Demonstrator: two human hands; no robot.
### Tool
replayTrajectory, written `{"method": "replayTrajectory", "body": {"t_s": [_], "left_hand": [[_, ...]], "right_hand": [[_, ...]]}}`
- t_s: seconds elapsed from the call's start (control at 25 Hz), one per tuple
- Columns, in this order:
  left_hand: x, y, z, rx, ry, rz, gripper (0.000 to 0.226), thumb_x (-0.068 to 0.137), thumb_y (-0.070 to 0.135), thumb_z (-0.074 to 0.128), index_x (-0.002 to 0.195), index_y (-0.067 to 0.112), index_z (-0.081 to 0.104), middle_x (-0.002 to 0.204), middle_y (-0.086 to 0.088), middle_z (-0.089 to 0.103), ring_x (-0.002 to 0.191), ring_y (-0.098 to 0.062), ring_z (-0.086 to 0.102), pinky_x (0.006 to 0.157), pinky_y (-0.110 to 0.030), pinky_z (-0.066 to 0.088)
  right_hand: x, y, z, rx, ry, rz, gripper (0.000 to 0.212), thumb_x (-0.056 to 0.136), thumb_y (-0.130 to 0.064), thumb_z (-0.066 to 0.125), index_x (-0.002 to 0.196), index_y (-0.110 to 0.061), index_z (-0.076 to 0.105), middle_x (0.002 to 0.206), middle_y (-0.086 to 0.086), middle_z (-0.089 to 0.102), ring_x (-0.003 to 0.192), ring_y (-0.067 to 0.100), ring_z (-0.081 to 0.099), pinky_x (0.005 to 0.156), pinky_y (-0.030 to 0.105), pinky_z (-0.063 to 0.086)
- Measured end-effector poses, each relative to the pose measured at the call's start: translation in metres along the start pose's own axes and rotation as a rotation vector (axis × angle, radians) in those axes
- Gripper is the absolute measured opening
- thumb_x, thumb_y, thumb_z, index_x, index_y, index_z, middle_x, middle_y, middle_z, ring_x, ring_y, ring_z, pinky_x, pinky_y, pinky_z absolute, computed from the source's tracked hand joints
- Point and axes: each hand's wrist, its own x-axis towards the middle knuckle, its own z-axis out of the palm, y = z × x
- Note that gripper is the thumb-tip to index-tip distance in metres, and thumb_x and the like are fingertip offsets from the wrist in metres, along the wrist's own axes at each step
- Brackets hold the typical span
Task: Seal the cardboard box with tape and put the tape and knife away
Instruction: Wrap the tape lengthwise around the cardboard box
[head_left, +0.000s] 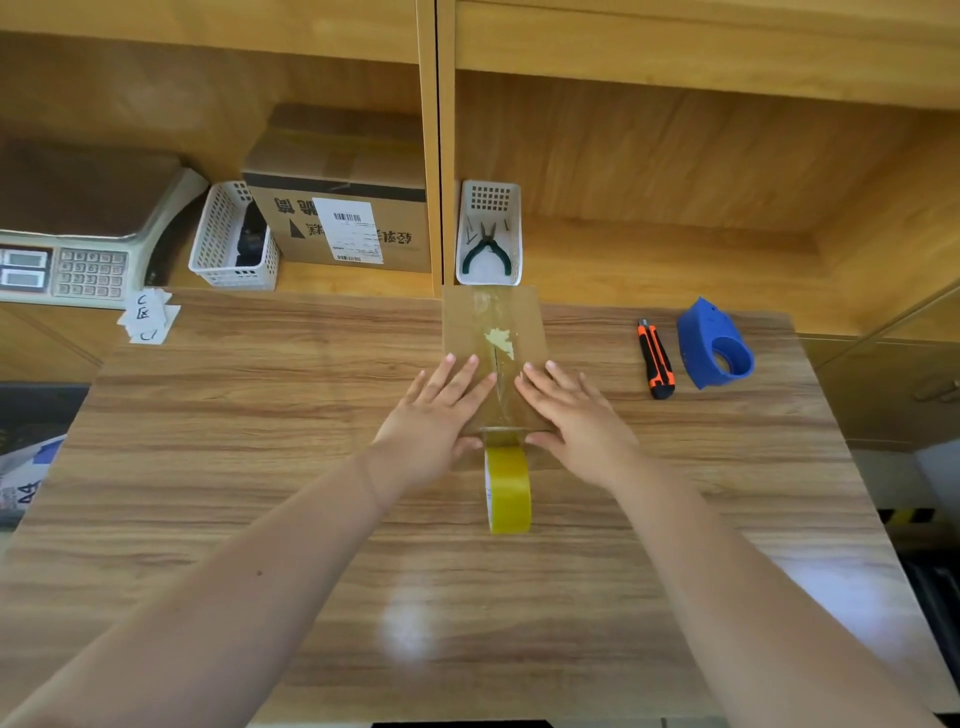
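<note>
A small brown cardboard box (491, 322) lies on the wooden table (260, 415), with a strip of clear tape running along its top seam. My left hand (434, 415) and my right hand (576, 421) rest flat on the box's near end, one on each side of the seam, fingers spread. A yellowish tape roll (509, 488) stands on edge just in front of the box between my wrists, its strip still joined to the box. An orange and black utility knife (655, 359) lies to the right of the box.
A blue tape dispenser (714, 345) sits right of the knife. On the shelf behind are a white basket with pliers (489, 234), another white basket (234, 239), a labelled cardboard carton (343, 208) and a scale (67, 260). Paper slips (148, 317) lie at the table's far left.
</note>
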Motion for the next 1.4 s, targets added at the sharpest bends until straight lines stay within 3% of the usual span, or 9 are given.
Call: {"method": "replayTrajectory", "body": {"t_s": [0.08, 0.2, 0.4, 0.72, 0.88, 1.04, 1.2, 1.28, 1.4], "left_hand": [[-0.001, 0.008, 0.005, 0.082, 0.041, -0.011, 0.077, 0.098, 0.054, 0.029, 0.153, 0.021, -0.014, 0.162, -0.008, -0.019, 0.148, -0.027, -0.020, 0.121, -0.048, -0.002], [-0.002, 0.010, 0.006, 0.036, 0.047, -0.026, 0.076, 0.098, 0.054, 0.029, 0.154, 0.022, -0.011, 0.162, -0.007, -0.018, 0.148, -0.024, -0.020, 0.121, -0.050, -0.001], [-0.014, 0.011, 0.000, -0.378, 0.179, -0.087, 0.063, 0.091, 0.044, 0.054, 0.150, 0.036, 0.029, 0.163, 0.010, 0.011, 0.150, -0.010, -0.005, 0.118, -0.039, 0.007], [0.032, 0.035, 0.001, -0.177, 0.132, -0.064, 0.059, 0.100, 0.049, 0.034, 0.154, 0.036, 0.012, 0.165, 0.002, -0.005, 0.150, -0.019, -0.015, 0.120, -0.036, -0.006], [0.059, 0.047, -0.001, -0.231, 0.132, -0.071, 0.058, 0.100, 0.048, 0.035, 0.153, 0.038, 0.014, 0.164, 0.007, -0.006, 0.149, -0.014, -0.017, 0.120, -0.040, 0.014], [0.079, 0.054, 0.002, -0.297, 0.192, -0.081, 0.057, 0.097, 0.048, 0.041, 0.150, 0.039, 0.024, 0.164, 0.011, 0.001, 0.149, -0.010, -0.015, 0.113, -0.041, 0.035], [0.092, 0.059, 0.003, -0.305, 0.279, -0.072, 0.057, 0.092, 0.048, 0.043, 0.147, 0.036, 0.035, 0.163, 0.008, 0.014, 0.150, -0.012, -0.005, 0.107, -0.039, 0.043], [0.094, 0.061, 0.006, -0.309, 0.353, -0.072, 0.056, 0.088, 0.048, 0.043, 0.142, 0.035, 0.043, 0.161, 0.006, 0.024, 0.151, -0.015, 0.005, 0.099, -0.036, 0.050], [0.100, 0.062, 0.015, -0.307, 0.468, -0.063, 0.053, 0.084, 0.045, 0.048, 0.135, 0.031, 0.053, 0.154, 0.001, 0.040, 0.147, -0.021, 0.022, 0.082, -0.034, 0.057]], "right_hand": [[0.000, -0.003, 0.004, -0.068, 0.024, -0.021, 0.073, 0.098, -0.041, 0.046, 0.154, -0.026, 0.001, 0.162, -0.010, -0.010, 0.144, 0.007, -0.021, 0.122, 0.040, -0.005], [-0.001, -0.002, 0.005, -0.028, 0.004, -0.016, 0.074, 0.098, -0.042, 0.045, 0.154, -0.027, 0.000, 0.162, -0.013, -0.012, 0.144, 0.007, -0.023, 0.121, 0.041, -0.004], [-0.006, 0.014, 0.000, 0.089, 0.074, 0.004, 0.069, 0.094, -0.044, 0.053, 0.152, -0.033, 0.018, 0.162, -0.017, 0.002, 0.150, 0.010, -0.006, 0.119, 0.044, 0.010], [-0.004, 0.044, 0.000, 0.244, 0.225, 0.021, 0.055, 0.091, -0.033, 0.062, 0.142, -0.031, 0.043, 0.159, -0.017, 0.025, 0.143, 0.016, 0.028, 0.115, 0.040, 0.028], [-0.007, 0.070, -0.006, 0.423, 0.357, 0.046, 0.042, 0.091, -0.025, 0.062, 0.132, -0.027, 0.056, 0.149, -0.013, 0.043, 0.135, 0.011, 0.037, 0.109, 0.029, 0.032], [-0.003, 0.115, -0.007, 0.718, 0.554, 0.356, 0.033, 0.092, -0.019, 0.060, 0.126, -0.021, 0.060, 0.138, -0.005, 0.054, 0.130, 0.012, 0.047, 0.105, 0.031, 0.039], [0.013, 0.166, 0.004, 0.688, 0.396, 0.698, 0.041, 0.090, -0.012, 0.060, 0.130, -0.015, 0.054, 0.121, 0.003, 0.058, 0.103, 0.019, 0.058, 0.080, 0.029, 0.044], [0.025, 0.193, 0.015, 0.636, 0.345, 0.801, 0.031, 0.088, -0.014, 0.061, 0.119, -0.015, 0.057, 0.115, 0.006, 0.062, 0.092, 0.022, 0.059, 0.072, 0.033, 0.048], [0.043, 0.220, 0.027, 0.530, 0.268, 0.947, 0.020, 0.088, -0.025, 0.065, 0.102, -0.017, 0.055, 0.111, 0.016, 0.061, 0.095, 0.034, 0.061, 0.081, 0.046, 0.054]]}}
